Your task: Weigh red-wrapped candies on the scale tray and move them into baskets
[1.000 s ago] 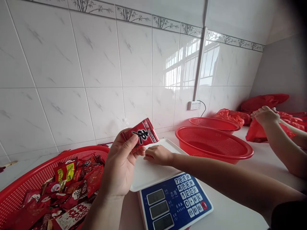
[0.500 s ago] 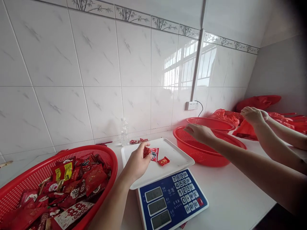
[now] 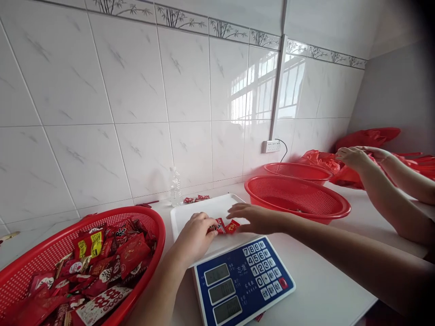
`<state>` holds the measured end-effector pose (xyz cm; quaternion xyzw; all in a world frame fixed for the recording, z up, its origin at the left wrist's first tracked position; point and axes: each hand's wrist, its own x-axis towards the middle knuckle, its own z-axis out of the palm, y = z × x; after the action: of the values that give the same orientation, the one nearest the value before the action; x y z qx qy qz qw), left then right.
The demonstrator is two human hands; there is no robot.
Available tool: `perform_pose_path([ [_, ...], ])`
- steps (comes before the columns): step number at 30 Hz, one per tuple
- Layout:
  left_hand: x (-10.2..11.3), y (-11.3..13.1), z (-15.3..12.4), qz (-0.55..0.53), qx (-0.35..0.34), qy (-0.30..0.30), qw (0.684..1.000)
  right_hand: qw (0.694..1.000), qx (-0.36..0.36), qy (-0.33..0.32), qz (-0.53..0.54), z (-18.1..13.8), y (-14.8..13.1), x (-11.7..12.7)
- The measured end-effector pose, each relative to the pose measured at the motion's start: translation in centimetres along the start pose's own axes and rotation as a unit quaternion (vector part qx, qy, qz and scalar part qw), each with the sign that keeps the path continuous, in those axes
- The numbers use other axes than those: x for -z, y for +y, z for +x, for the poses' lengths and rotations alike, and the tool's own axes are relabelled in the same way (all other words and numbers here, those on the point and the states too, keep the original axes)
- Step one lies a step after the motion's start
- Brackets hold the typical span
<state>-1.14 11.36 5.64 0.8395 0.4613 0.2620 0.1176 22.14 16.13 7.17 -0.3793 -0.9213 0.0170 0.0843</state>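
Red packet [image 3: 220,226] at curled left hand [image 3: 198,234], grip unclear

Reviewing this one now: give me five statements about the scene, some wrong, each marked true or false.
1. The left hand has its fingers on a packet at the tray. True.
2. A bottle stands near the tiled wall. True.
3. The right hand grips the bottle. False: the right hand is over the tray, close to a second packet.
4. The leftmost basket is bare. False: the leftmost basket holds many wrapped pieces.
5. The scale has its keypad to the right of its displays in the picture. True.
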Motion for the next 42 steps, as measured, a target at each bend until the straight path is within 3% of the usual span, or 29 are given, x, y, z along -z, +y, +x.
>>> perform_pose_path([
  [2,0.1,0.1,-0.2,-0.006,0.003,-0.015,1.000,1.000,0.027,-0.013,0.007,0.2,-1.4,-0.5],
  [5,0.2,0.1,-0.4,-0.025,0.021,-0.017,0.999,1.000,0.005,0.010,-0.017,0.3,-1.5,-1.2],
  [8,0.1,-0.1,-0.4,-0.042,0.030,-0.017,0.999,0.996,-0.043,0.054,-0.053,-0.1,0.3,-0.7],
  [13,0.2,-0.1,-0.4,-0.044,0.034,-0.020,0.998,0.968,-0.158,0.166,-0.104,-2.1,5.1,2.4],
  [16,0.0,-0.3,-0.4,-0.049,0.024,-0.019,0.998,0.955,-0.191,0.195,-0.116,-3.0,6.1,3.3],
  [19,-0.3,-0.5,-0.2,-0.051,0.044,-0.005,0.998,0.968,-0.150,0.174,-0.096,-2.8,3.8,2.3],
  [24,-0.4,-0.7,0.1,-0.060,0.053,-0.004,0.997,0.995,0.031,0.066,0.067,-1.1,-3.8,-0.6],
  [27,0.0,-0.6,0.1,-0.066,0.040,-0.013,0.997,0.991,0.037,0.015,0.129,-0.4,-6.1,-1.3],
  [32,0.1,-0.4,0.2,-0.090,0.039,0.003,0.995,0.991,0.027,0.011,0.132,0.2,-6.0,-0.9],
  [38,-0.8,-1.1,0.5,-0.091,0.119,0.072,0.986,0.996,0.010,0.022,0.089,1.5,-5.3,0.1],
  [42,-1.1,-0.9,0.8,-0.159,0.113,0.089,0.977,0.993,-0.027,0.056,0.103,3.0,-4.7,0.3],
])
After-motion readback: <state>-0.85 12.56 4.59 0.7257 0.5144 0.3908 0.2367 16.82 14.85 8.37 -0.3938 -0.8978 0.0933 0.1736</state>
